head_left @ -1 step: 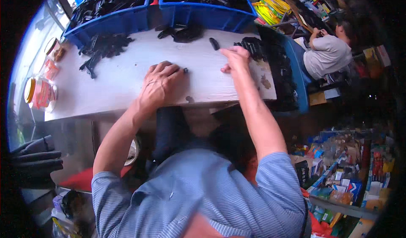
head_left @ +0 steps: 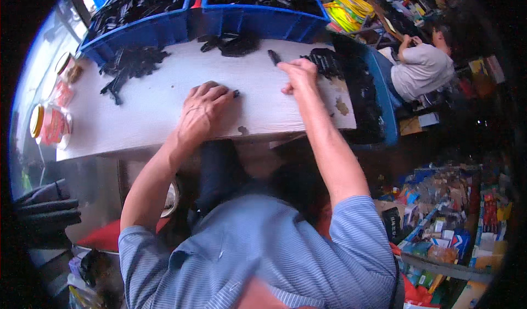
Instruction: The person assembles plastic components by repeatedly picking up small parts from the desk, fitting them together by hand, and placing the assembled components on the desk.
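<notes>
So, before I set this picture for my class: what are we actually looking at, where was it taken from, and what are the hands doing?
This is no machine: a person in a blue striped shirt works with bare hands. The camera sits on the person's head and looks down, so the forearms come in from below, and its wide lens bends straight edges.

The left hand lies palm down on a white table, with a small black piece at its fingertips. The right hand reaches further out beside a pile of black parts; whether it grips one cannot be told.

More black parts lie at the far left and fill blue bins behind. Another person sits at the right.
</notes>
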`<act>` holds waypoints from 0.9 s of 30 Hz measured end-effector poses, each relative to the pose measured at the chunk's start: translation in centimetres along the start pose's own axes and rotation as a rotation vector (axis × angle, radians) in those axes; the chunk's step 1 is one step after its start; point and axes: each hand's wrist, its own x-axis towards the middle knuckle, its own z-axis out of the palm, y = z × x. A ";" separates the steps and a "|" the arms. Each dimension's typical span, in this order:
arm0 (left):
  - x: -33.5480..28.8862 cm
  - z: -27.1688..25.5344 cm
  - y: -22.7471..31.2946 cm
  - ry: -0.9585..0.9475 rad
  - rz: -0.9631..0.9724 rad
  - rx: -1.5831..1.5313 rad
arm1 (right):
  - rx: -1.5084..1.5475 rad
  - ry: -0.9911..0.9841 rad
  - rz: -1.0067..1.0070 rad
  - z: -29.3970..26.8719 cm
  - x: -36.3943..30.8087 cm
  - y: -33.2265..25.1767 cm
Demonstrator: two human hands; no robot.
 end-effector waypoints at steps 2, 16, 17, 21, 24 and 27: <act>0.1 -0.4 0.5 0.005 -0.082 -0.072 | -0.095 0.009 0.010 1.5 0.1 -0.4; -0.7 -0.8 1.7 0.476 -0.668 -0.617 | 0.125 -0.414 -0.046 2.9 -5.5 0.4; -0.3 -1.4 2.8 0.491 -0.721 -0.786 | 0.167 -0.499 -0.047 3.6 -7.5 -0.1; 1.5 -1.5 3.2 0.187 -0.931 -1.301 | 0.173 -0.643 -0.124 4.8 -10.6 0.0; 1.5 -2.1 3.4 0.160 -0.947 -1.459 | 0.226 -0.585 -0.052 5.5 -11.5 0.1; 0.7 -1.8 2.8 0.202 -0.936 -1.419 | 0.215 -0.592 -0.081 5.9 -11.1 0.5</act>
